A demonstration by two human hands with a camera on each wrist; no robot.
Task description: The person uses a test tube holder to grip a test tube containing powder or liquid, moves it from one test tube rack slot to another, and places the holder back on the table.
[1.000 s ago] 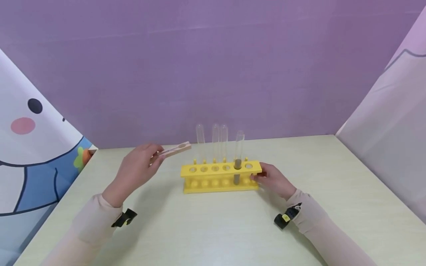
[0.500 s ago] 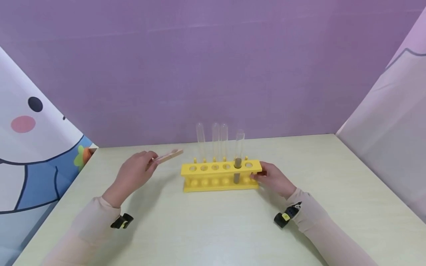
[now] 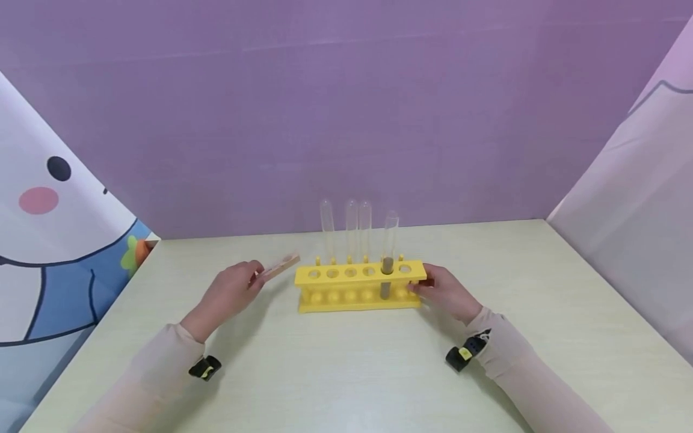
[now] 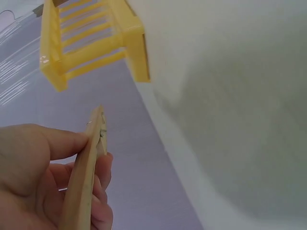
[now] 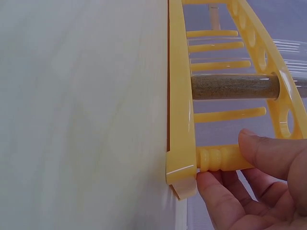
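Note:
My left hand point(image 3: 224, 297) pinches a wooden test tube clamp point(image 3: 281, 265) between thumb and fingers, above the table just left of the yellow test tube rack point(image 3: 346, 281). In the left wrist view, the clamp point(image 4: 86, 177) points toward the rack's end. My right hand point(image 3: 448, 294) grips the rack's right end post point(image 5: 223, 157), thumb on one side and fingers on the other. A test tube with grey-brown grainy filling point(image 5: 235, 86) stands upright in a hole near that end. Several clear tubes, one of them a test tube point(image 3: 327, 219), sit upside down on the back pegs.
The rack stands on a pale wooden table point(image 3: 335, 373) near its back edge. A purple backdrop point(image 3: 346, 120) rises behind, with a cartoon-printed curtain point(image 3: 59, 252) on the left and a whitish one point(image 3: 644, 198) on the right.
My left hand has come down with the clamp, first shifting left, then slightly back right. The right hand and the rack have stayed in place.

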